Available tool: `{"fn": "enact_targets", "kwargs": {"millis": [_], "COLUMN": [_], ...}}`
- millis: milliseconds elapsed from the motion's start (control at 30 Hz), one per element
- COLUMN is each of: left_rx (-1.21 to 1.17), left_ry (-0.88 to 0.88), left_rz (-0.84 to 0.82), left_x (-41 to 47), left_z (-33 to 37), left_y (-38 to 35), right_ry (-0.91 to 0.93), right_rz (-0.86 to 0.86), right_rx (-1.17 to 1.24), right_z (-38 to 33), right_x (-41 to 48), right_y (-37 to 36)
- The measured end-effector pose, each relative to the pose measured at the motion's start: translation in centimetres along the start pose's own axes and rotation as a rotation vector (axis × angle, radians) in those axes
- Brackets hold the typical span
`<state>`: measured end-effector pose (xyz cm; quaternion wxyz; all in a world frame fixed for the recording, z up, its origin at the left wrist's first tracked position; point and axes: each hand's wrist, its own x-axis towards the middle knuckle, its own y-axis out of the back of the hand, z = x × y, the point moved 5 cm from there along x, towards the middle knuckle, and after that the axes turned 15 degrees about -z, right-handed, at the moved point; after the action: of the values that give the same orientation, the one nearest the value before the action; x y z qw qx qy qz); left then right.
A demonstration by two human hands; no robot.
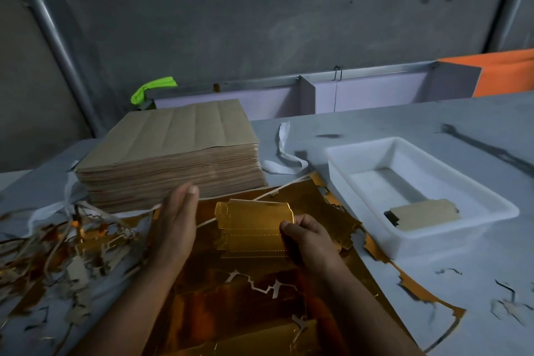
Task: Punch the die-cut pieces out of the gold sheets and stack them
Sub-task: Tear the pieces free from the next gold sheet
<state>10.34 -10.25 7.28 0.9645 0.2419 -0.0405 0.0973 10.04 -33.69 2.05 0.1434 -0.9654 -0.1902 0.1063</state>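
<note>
We pinch the punched gold pieces (254, 225) by their right edge with our right hand (306, 237), over the near gold sheet (245, 298) — our left hand (176, 222), fingers straight, stands just left, likely to square them up.

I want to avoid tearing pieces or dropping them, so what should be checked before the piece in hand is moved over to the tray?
1. Grip: ok. The right hand pinches the gold piece at its right edge.
2. Piece free of the gold sheet: cannot tell; its lower edge lies against the sheet.
3. Left hand off the piece: ok. It is open and flat, to the piece's left.
4. Room in the white tray: ok. Only a small stack of pieces lies in it.
5. Scrap clinging to the piece: cannot tell.
</note>
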Motion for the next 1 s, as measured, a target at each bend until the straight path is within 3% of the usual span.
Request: {"fn": "enact_targets", "kwargs": {"millis": [67,133,300,500,733,1000], "left_rx": [-0.303,-0.434,-0.264,-0.291,-0.459,-0.658], "left_ry": [0.097,0.2,0.264,0.352,0.477,0.462], "left_rz": [-0.197,-0.284,-0.221,-0.242,-0.315,-0.364], "left_x": [-0.4,-0.7,-0.3,-0.4,0.0,-0.2], "left_z": [1.0,1.3,0.0,-0.5,-0.8,-0.5], "left_y": [-2.4,-3.8,-2.5,-1.1,-2.7,-4.8], "right_ry": [-0.018,-0.044,-0.121,-0.169,-0.132,-0.08], "right_rz": [0.02,0.051,0.018,-0.021,0.05,0.141], "right_rx": [0.001,-0.052,-0.066,-0.064,-0.043,-0.064], "right_z": [0.2,0.6,2.7,3.3,2.5,2.2], "right_x": [-0.3,-0.6,-0.9,-0.7,-0.8,-0.8], "right_y": [-1.0,-2.0,-4.5,-5.5,-3.8,-2.3]}}
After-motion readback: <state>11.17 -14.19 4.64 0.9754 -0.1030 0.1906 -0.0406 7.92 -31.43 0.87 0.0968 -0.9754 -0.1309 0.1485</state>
